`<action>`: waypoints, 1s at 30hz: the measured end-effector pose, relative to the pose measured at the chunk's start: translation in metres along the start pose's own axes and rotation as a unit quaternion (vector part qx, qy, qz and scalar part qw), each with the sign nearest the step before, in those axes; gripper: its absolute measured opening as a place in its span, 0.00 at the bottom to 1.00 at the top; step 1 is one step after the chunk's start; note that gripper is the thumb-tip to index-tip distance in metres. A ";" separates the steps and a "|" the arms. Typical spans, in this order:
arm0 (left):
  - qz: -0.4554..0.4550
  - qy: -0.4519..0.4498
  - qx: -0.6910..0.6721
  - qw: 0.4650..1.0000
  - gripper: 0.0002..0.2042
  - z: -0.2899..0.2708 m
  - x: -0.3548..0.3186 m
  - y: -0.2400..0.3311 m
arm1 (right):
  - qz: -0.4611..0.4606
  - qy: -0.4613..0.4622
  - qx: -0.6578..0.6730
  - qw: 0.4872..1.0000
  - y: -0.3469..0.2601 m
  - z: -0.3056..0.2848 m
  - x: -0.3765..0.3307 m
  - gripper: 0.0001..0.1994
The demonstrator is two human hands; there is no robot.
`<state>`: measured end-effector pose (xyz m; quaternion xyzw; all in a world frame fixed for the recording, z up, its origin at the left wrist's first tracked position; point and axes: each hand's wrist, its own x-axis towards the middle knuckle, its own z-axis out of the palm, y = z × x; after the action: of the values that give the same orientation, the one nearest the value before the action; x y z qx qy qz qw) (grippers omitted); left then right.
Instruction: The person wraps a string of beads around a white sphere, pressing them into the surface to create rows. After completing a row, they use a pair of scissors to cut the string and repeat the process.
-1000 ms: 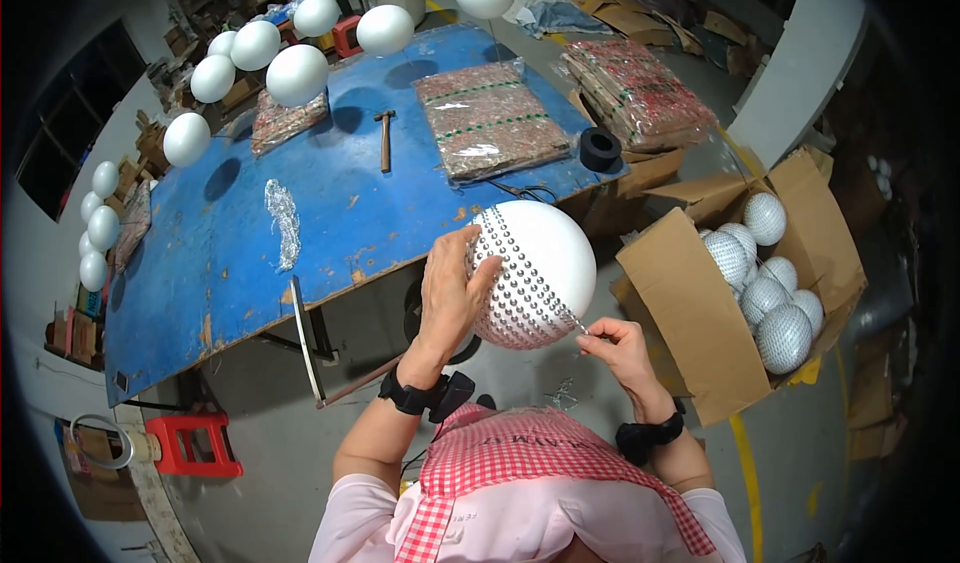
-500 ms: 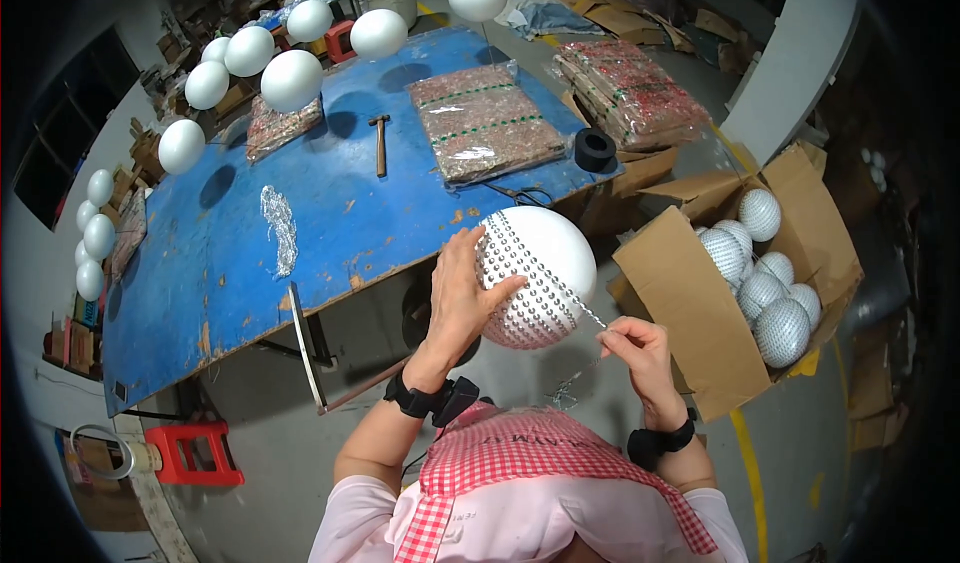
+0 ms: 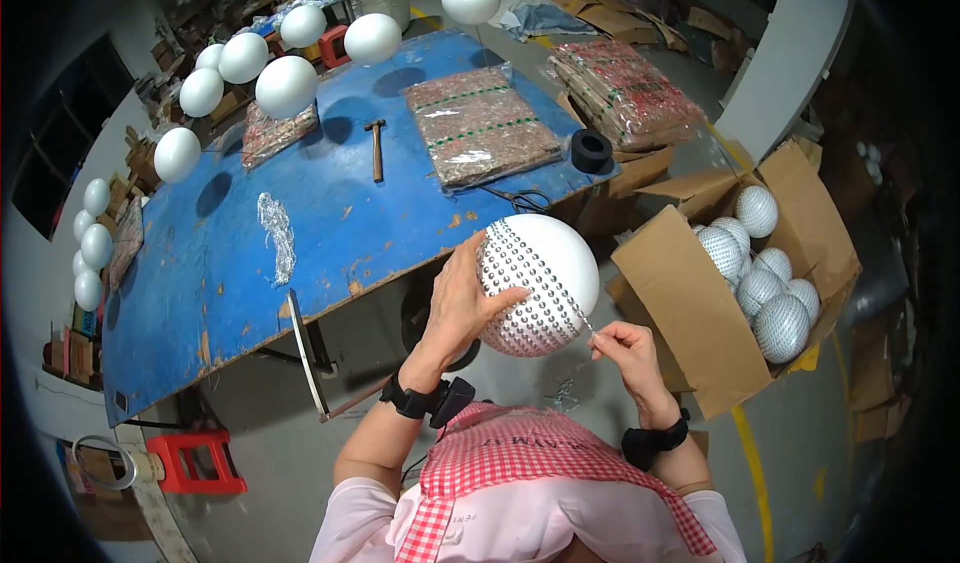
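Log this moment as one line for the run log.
left hand: holds white foam ball, partly covered with sequins | right hand: pinches sequin strand at ball | nearby: open cardboard box of sequined balls

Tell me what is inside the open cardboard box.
The cardboard box holds several silver-studded balls, six or so showing. Anything beneath them, and the box floor, is covered.

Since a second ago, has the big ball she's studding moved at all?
Cannot tell. The big white ball sits a little farther right and lower against the blue table's near edge, but the head camera shifted too, so the change may be only apparent.
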<state>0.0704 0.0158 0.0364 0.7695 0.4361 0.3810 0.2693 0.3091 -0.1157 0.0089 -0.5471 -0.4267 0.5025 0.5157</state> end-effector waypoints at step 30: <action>0.076 0.010 0.086 0.993 0.49 0.017 -0.019 0.008 | 0.047 -0.028 0.029 0.998 0.021 -0.006 -0.004 0.06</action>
<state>0.0822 -0.0063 0.0263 0.8168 0.4104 0.3688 0.1683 0.3133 -0.1227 -0.0118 -0.5373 -0.4001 0.5531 0.4952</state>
